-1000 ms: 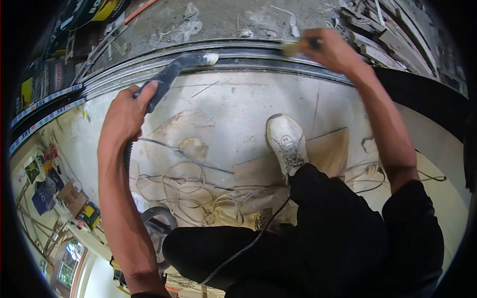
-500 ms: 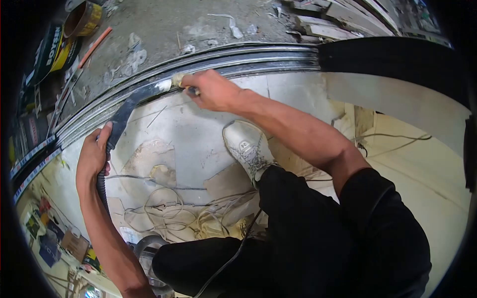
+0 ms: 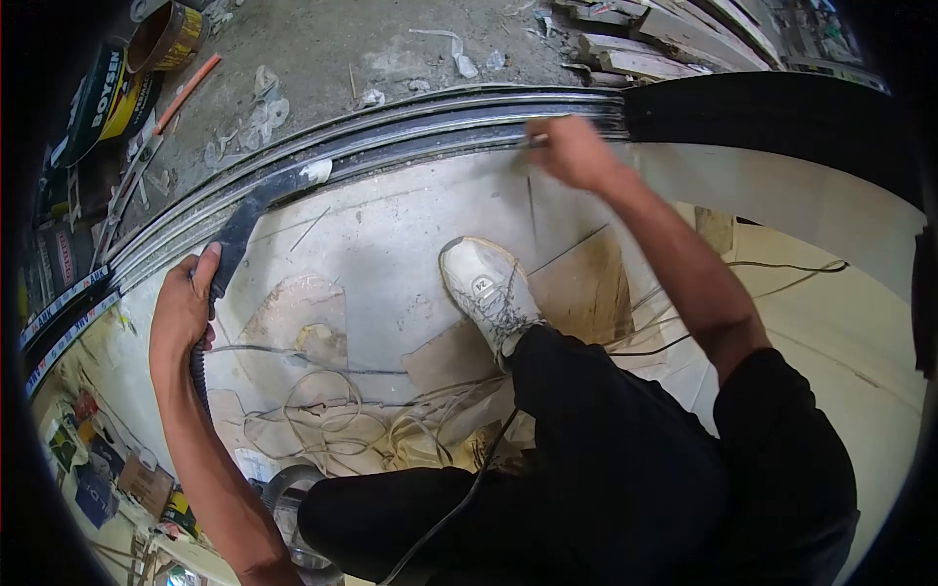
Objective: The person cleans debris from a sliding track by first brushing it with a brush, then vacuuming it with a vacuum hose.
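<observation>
My left hand (image 3: 183,308) is wrapped round the black vacuum nozzle (image 3: 240,234), where it joins a ribbed hose (image 3: 199,376). The nozzle's tip, with a white patch, rests on the metal sliding-door track (image 3: 420,127). My right hand (image 3: 575,151) is over the track's right part, blurred by motion, its fingers closed. The half-second-old view shows pale bristles and a dark handle in it, like a small brush; now only a dark bit shows at the fingers.
A white shoe (image 3: 484,283) stands on the pale floor, with tangled cords (image 3: 332,415) behind it. Beyond the track lie wood planks (image 3: 645,54), plastic scraps (image 3: 264,117) and a Boysen can (image 3: 107,103). A black panel (image 3: 762,127) covers the track's right end.
My right hand has swept right along the track, away from the nozzle tip, uncovering that stretch. My left hand and the nozzle have stayed in place.
</observation>
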The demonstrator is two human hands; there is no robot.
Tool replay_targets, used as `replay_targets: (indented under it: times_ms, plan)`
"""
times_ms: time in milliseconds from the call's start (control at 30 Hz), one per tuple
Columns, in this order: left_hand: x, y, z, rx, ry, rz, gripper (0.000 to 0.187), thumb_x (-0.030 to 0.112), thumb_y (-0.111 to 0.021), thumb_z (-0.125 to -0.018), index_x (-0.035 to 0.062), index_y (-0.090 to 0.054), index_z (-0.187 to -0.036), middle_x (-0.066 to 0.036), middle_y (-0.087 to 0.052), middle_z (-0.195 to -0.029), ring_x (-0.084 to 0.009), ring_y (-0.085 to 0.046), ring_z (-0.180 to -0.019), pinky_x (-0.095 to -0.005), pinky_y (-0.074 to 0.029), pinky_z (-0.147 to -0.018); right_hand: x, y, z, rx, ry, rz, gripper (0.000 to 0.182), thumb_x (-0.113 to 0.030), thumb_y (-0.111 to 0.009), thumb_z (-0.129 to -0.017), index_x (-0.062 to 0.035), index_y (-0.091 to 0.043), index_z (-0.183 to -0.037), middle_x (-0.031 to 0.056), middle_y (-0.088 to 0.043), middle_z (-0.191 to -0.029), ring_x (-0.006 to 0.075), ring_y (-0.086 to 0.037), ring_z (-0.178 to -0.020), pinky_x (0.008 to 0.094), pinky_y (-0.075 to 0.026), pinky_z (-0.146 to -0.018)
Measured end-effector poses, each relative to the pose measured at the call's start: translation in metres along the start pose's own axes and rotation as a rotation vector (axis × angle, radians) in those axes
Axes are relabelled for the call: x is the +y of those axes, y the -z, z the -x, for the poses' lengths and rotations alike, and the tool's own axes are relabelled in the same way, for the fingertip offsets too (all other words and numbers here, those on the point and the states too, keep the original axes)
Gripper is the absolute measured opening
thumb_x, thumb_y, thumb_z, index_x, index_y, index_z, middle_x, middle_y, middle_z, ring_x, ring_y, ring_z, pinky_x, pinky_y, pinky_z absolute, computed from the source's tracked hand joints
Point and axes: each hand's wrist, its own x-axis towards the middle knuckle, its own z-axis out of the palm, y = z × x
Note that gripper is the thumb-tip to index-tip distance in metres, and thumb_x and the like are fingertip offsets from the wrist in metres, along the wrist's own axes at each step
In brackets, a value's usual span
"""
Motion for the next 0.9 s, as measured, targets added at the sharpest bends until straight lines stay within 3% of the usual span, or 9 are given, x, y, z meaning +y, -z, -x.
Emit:
replay_targets:
  times_ms: [167, 267, 433, 467, 600, 767, 833, 867, 900]
  plan:
    - [-0.004, -0.005, -0.005, 0.023, 0.006, 0.037, 0.072, 0.062, -0.056, -0.094, -0.0058, -0.062, -0.115, -0.006, -0.049, -0.055, -0.0171, -0.046, -0.035, -0.0338, -0.038, -0.035, -0.094, -0.028, -0.022, 0.009, 0.281, -0.146, 0.034, -0.013, -0.075, -0.080, -0.0060, -0.069, -0.113, 0.0198, -0.072, -0.101, 0.0371, -0.071, -0.089, 0.0453, -0.056, -0.079]
    - [0.002, -0.005, 0.005, -0.012, 0.068, 0.052, 0.071, 0.061, -0.055, -0.094, -0.0055, -0.062, -0.117, -0.006, -0.048, -0.055, -0.0166, -0.046, -0.035, -0.0336, -0.038, -0.035, -0.057, -0.029, -0.016, 0.038, 0.266, -0.471, 0.032, -0.009, -0.073, -0.083, -0.0050, -0.070, -0.114, 0.0169, -0.073, -0.103, 0.0294, -0.073, -0.091, 0.0416, -0.057, -0.080]
    - [-0.001, -0.008, 0.007, 0.013, 0.009, 0.027, 0.067, 0.060, -0.052, -0.097, -0.0038, -0.065, -0.111, -0.005, -0.046, -0.054, -0.0162, -0.045, -0.035, -0.0328, -0.038, -0.034, 0.048, 0.071, 0.027, 0.143, -0.277, -0.035, 0.018, -0.015, -0.072, -0.087, -0.0055, -0.076, -0.101, 0.0119, -0.073, -0.084, 0.0139, -0.068, -0.076, 0.0321, -0.055, -0.073]
    - [-0.003, -0.008, 0.004, 0.014, 0.016, 0.038, 0.066, 0.060, -0.052, -0.097, -0.0031, -0.065, -0.108, -0.005, -0.046, -0.054, -0.0162, -0.045, -0.034, -0.0326, -0.037, -0.033, 0.073, 0.077, 0.035, 0.193, -0.275, 0.024, 0.024, -0.028, -0.074, -0.085, -0.0058, -0.077, -0.093, 0.0177, -0.073, -0.078, 0.0279, -0.073, -0.072, 0.0373, -0.057, -0.071]
    - [-0.009, -0.009, 0.000, 0.005, 0.017, 0.076, 0.065, 0.061, -0.053, -0.096, -0.0022, -0.064, -0.104, -0.004, -0.046, -0.053, -0.0161, -0.044, -0.033, -0.0327, -0.036, -0.032, 0.122, 0.025, 0.045, 0.169, -0.119, 0.100, 0.018, -0.019, -0.070, -0.080, -0.0078, -0.077, -0.093, 0.0193, -0.072, -0.081, 0.0339, -0.072, -0.077, 0.0391, -0.057, -0.072]
    - [-0.010, -0.011, 0.003, 0.037, 0.025, 0.075, 0.067, 0.061, -0.054, -0.095, -0.0044, -0.064, -0.109, -0.005, -0.046, -0.053, -0.0163, -0.045, -0.033, -0.0326, -0.036, -0.032, 0.040, -0.004, 0.044, 0.277, -0.018, -0.168, 0.016, -0.014, -0.071, -0.083, -0.0048, -0.075, -0.096, 0.0163, -0.073, -0.088, 0.0266, -0.071, -0.075, 0.0355, -0.055, -0.072]
    - [-0.006, -0.013, 0.000, 0.039, 0.030, 0.069, 0.069, 0.061, -0.054, -0.095, -0.0053, -0.064, -0.111, -0.005, -0.046, -0.053, -0.0164, -0.045, -0.033, -0.0326, -0.036, -0.032, 0.020, 0.004, 0.050, 0.168, 0.081, -0.170, 0.019, -0.012, -0.071, -0.083, -0.0050, -0.076, -0.100, 0.0161, -0.073, -0.097, 0.0268, -0.071, -0.087, 0.0351, -0.054, -0.079]
    - [-0.006, -0.013, 0.001, 0.037, 0.046, 0.078, 0.070, 0.061, -0.054, -0.095, -0.0060, -0.063, -0.113, -0.005, -0.046, -0.053, -0.0163, -0.046, -0.034, -0.0324, -0.036, -0.033, 0.037, 0.005, 0.050, 0.180, 0.074, -0.323, 0.023, -0.011, -0.071, -0.084, -0.0054, -0.076, -0.105, 0.0155, -0.074, -0.105, 0.0255, -0.070, -0.099, 0.0348, -0.053, -0.087]
    - [-0.008, -0.013, 0.003, 0.036, 0.070, 0.083, 0.071, 0.061, -0.055, -0.095, -0.0067, -0.063, -0.115, -0.005, -0.046, -0.053, -0.0162, -0.046, -0.034, -0.0323, -0.036, -0.033, 0.053, 0.012, 0.050, 0.269, 0.035, -0.268, 0.022, -0.014, -0.072, -0.083, -0.0056, -0.076, -0.104, 0.0152, -0.074, -0.104, 0.0262, -0.072, -0.097, 0.0361, -0.054, -0.085]
